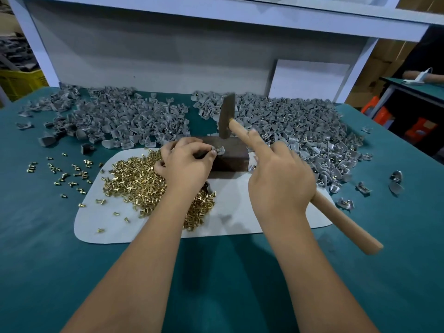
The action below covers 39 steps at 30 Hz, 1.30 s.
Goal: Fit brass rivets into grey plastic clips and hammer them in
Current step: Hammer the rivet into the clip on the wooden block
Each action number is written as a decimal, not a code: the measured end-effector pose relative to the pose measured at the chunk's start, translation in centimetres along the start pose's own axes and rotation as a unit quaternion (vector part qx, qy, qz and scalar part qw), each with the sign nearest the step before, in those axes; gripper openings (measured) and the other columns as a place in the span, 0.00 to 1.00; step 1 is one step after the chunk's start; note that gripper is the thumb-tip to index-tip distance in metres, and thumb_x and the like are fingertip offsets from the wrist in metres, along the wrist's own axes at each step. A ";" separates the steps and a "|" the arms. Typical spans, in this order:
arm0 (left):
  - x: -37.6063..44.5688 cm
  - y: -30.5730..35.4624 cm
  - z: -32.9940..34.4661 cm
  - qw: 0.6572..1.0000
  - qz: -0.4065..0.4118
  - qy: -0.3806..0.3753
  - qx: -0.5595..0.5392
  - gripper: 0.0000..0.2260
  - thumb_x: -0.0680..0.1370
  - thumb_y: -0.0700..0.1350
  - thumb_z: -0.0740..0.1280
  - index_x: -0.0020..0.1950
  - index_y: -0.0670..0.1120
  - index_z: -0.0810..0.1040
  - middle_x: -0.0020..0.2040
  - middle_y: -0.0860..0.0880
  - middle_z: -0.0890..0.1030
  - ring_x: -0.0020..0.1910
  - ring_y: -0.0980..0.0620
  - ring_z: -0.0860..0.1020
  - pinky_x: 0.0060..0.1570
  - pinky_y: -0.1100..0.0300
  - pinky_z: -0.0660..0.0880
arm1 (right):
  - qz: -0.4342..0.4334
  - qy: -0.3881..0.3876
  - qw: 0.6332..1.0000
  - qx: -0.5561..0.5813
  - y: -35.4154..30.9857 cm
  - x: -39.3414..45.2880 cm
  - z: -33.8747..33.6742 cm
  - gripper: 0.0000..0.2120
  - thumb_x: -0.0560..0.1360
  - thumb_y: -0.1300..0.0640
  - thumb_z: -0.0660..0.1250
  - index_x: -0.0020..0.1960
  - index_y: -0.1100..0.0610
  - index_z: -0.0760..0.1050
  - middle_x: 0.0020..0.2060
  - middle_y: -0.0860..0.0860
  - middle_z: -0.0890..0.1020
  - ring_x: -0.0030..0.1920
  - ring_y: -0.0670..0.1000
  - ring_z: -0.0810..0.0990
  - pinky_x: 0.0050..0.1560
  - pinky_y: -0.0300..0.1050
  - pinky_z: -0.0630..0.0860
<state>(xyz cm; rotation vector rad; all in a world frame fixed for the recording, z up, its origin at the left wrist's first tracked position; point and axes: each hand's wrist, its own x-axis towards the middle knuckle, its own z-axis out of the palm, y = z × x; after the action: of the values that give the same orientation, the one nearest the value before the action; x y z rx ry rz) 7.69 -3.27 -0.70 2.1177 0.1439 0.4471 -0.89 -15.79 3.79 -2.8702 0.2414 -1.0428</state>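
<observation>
Tabletop: I see the teal-covered tabletop filling the lower frame.
Clip heaps: loose grey plastic clips are piled upper left; more clips fitted with rivets lie upper right.
Mat: a white rounded mat sits mid-frame.
Rivets: a brass rivet pile lies on the mat's left.
Block: a dark brown block stands at centre.
Right hand: my right hand grips the wooden-handled hammer, head raised above the block.
Left hand: my left hand has its fingers pinching one grey clip on the block.
</observation>
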 end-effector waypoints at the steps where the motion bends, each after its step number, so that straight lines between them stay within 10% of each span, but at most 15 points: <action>1: 0.0 0.1 0.1 1.000 -0.003 0.001 0.004 0.09 0.73 0.55 0.73 0.35 0.63 0.76 0.59 0.64 0.76 0.69 0.53 0.59 0.63 0.48 0.51 | 0.006 0.017 1.000 0.006 -0.2 -0.1 0.0 0.27 0.69 0.67 0.69 0.66 0.51 0.75 0.39 0.55 0.79 0.36 0.59 0.77 0.34 0.45 0.62; 6: 0.1 0.0 0.0 1.000 0.006 -0.007 0.008 0.07 0.73 0.56 0.72 0.36 0.64 0.78 0.60 0.64 0.76 0.69 0.52 0.59 0.57 0.52 0.50 | -0.037 -0.028 0.999 -0.014 0.0 0.0 0.8 0.28 0.76 0.61 0.62 0.73 0.44 0.64 0.48 0.52 0.78 0.47 0.57 0.78 0.41 0.46 0.60; 12: -0.1 -0.2 0.2 1.000 0.023 0.006 0.018 0.04 0.74 0.57 0.72 0.40 0.62 0.80 0.59 0.64 0.77 0.69 0.52 0.60 0.58 0.51 0.50 | -0.011 0.103 0.994 0.023 -0.3 0.3 0.0 0.26 0.67 0.69 0.70 0.63 0.52 0.78 0.34 0.56 0.77 0.31 0.58 0.75 0.35 0.43 0.61; 39: 0.0 -0.2 0.5 0.998 0.036 0.041 0.040 0.06 0.72 0.57 0.73 0.37 0.63 0.78 0.56 0.64 0.78 0.68 0.52 0.60 0.53 0.55 0.48 | -0.006 -0.003 1.000 -0.015 -0.5 0.0 -0.2 0.28 0.73 0.65 0.66 0.70 0.46 0.70 0.41 0.54 0.78 0.39 0.58 0.77 0.36 0.45 0.61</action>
<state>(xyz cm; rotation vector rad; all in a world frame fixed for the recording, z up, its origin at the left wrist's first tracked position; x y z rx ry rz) 7.89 -3.55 -1.13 2.1888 0.1354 0.5791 -1.00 -15.27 4.03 -2.9049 0.2425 -1.0406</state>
